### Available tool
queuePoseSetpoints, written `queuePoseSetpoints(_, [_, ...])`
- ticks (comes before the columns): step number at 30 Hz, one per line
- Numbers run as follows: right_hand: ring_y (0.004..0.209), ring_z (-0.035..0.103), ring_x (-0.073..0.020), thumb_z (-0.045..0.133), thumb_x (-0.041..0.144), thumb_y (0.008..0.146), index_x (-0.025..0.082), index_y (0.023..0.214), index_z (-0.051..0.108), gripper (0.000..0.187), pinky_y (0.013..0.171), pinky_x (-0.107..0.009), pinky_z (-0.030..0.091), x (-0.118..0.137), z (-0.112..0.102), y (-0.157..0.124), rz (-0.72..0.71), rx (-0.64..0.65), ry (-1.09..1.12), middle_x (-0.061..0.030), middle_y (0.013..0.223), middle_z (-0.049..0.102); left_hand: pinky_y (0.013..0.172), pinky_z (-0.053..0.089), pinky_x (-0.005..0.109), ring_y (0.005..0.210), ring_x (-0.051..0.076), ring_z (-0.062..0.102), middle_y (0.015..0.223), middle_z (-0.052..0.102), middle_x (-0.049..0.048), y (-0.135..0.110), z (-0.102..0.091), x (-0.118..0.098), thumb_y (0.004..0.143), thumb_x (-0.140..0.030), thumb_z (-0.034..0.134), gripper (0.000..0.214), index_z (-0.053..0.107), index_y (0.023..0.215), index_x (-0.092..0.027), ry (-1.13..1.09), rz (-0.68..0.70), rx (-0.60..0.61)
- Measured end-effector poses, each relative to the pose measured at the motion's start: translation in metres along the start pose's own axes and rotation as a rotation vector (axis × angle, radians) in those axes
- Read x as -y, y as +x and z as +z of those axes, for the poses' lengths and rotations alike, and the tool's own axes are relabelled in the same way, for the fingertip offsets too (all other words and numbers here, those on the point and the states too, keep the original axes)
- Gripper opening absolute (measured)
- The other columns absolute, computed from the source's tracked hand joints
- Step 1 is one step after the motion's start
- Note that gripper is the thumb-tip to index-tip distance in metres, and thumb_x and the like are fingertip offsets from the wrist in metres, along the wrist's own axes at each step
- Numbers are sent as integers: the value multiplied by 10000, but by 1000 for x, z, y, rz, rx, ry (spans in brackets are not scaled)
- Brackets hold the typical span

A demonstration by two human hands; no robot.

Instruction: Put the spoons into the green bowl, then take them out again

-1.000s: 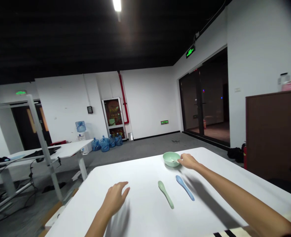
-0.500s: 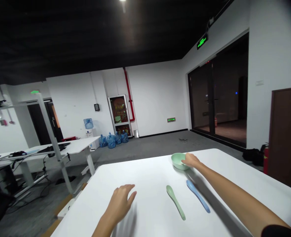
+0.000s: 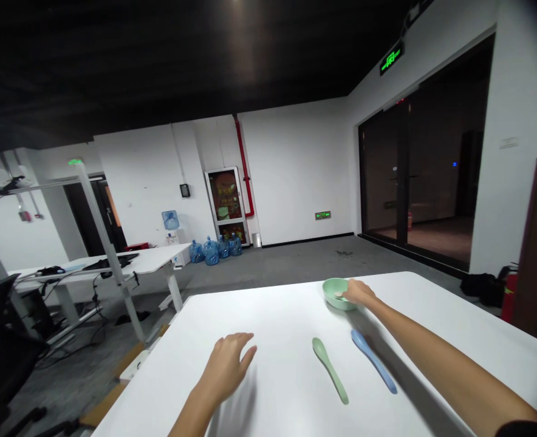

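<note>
Two hands over one white table (image 3: 268, 321). My left hand (image 3: 226, 366) is half open and empty. My right hand (image 3: 358, 292), fingers curled, is at the rim of one green bowl (image 3: 333, 294); whether it grips anything, I cannot tell. Nearer me, apart: one green spoon (image 3: 329, 369), one blue spoon (image 3: 372, 359).

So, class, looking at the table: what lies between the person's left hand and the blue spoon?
In the head view, a pale green spoon lies between the left hand and the blue spoon, flat on the white table.
</note>
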State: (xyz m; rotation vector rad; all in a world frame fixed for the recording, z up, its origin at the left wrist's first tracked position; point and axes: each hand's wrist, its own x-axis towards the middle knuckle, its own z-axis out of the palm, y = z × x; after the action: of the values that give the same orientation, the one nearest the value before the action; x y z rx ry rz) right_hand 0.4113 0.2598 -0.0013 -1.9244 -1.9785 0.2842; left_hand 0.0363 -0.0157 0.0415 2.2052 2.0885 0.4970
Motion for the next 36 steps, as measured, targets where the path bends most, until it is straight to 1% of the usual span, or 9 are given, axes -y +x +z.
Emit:
queuePoseSetpoints(3, [1034,666,-359,595,540,803,117,1141,686,549,727,-368,482,12,-15,-14,102,-3,-69,-240,1180,676,1099,393,401,1269,246,564,1365,642,33,0,0,-1,965,-504,361,495,606,1327,-270,-5,12,3])
queuePoseSetpoints(5, [1000,678,-338,575,495,819,130,1092,704,473,700,-342,468,21,-26,-25,76,-15,-81,-225,1143,695,1093,396,400,1272,245,563,1369,640,37,-1,0,-1,966,-486,366,488,605,1328,-263,-4,16,0])
queuePoseSetpoints(10, [862,691,-274,573,388,785,160,877,752,304,627,-297,426,39,-47,-61,4,4,-70,-172,984,743,1080,405,397,1273,247,565,1367,641,49,-3,-2,-3,960,-479,378,483,608,1322,-257,2,22,-7])
queuePoseSetpoints(14, [703,661,-200,584,354,756,166,615,711,267,574,-253,401,53,-51,-96,-72,83,-3,-108,733,737,1075,410,405,1271,259,569,1374,635,63,-6,-3,-4,953,-496,384,507,609,1323,-231,13,26,-3])
queuePoseSetpoints(16, [611,627,-169,601,337,734,160,543,682,273,526,-237,391,58,-48,-112,-97,158,47,-92,655,717,1072,413,406,1278,261,565,1379,632,63,-8,-3,-3,952,-504,381,516,607,1324,-229,12,23,-1])
queuePoseSetpoints(19, [489,549,-121,620,319,708,146,518,659,260,458,-222,377,63,-39,-131,-96,272,109,-85,630,714,1072,410,399,1287,258,558,1381,630,66,-12,-3,0,953,-499,376,519,605,1325,-220,9,22,-7])
queuePoseSetpoints(24, [395,441,-78,621,265,673,140,521,616,197,378,-213,332,61,-14,-145,-101,377,148,-80,619,712,1074,406,381,1300,253,549,1384,626,74,-16,-3,2,954,-483,376,516,606,1324,-205,17,20,-10])
queuePoseSetpoints(30, [391,449,-73,609,211,636,142,551,585,113,362,-211,347,51,13,-146,-75,425,165,-65,654,725,1075,407,382,1297,255,552,1379,630,78,-16,-3,1,954,-487,371,528,607,1324,-192,5,20,-18])
queuePoseSetpoints(36, [405,502,-90,637,208,644,127,621,608,89,381,-219,379,46,20,-149,-33,433,155,-55,627,705,1075,405,382,1298,254,550,1384,626,75,-13,-1,2,953,-493,366,530,603,1327,-203,13,25,-8])
